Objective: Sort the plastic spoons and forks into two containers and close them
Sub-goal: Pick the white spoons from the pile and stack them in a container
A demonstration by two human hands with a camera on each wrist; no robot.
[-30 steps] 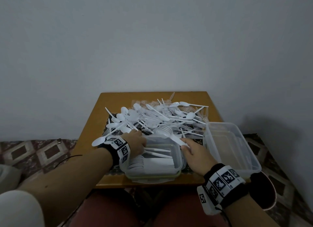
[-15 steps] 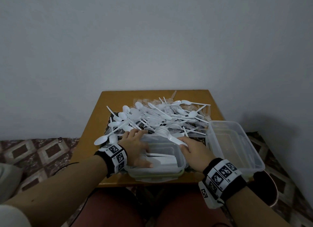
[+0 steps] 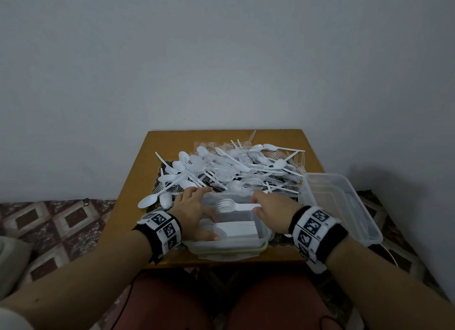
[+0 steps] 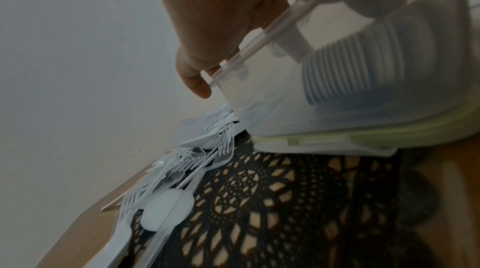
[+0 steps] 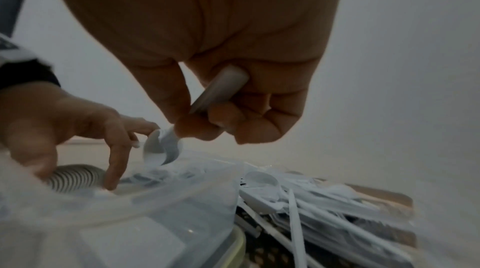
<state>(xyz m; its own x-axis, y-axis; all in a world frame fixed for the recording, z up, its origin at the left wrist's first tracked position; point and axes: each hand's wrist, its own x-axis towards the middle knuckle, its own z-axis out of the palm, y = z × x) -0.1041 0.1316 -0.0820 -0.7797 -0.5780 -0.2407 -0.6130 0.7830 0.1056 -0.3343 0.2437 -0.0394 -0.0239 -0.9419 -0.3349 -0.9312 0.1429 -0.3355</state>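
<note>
Here, at six o'clock, the near container [image 3: 229,241] holds nested spoons [image 4: 355,63]; the left hand [image 3: 194,214], fingers spread, rests inside it. The right hand [image 3: 273,209], clamped on a spoon stack [image 3: 236,206], has swung it over the rim, so depositing looks imminent. At twelve o'clock, the unsorted pile [image 3: 236,165]; at three, the second container [image 3: 344,206].

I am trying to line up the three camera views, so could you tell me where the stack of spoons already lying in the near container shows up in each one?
Head: the stack of spoons lies low in the near container, beside the left hand.
Left wrist: upper right, ribbed bowl edges seen through the clear wall.
Right wrist: lower left, ribbed edges under the left hand's fingers.
Shared landmark: the container's yellow-green base rim.
</note>
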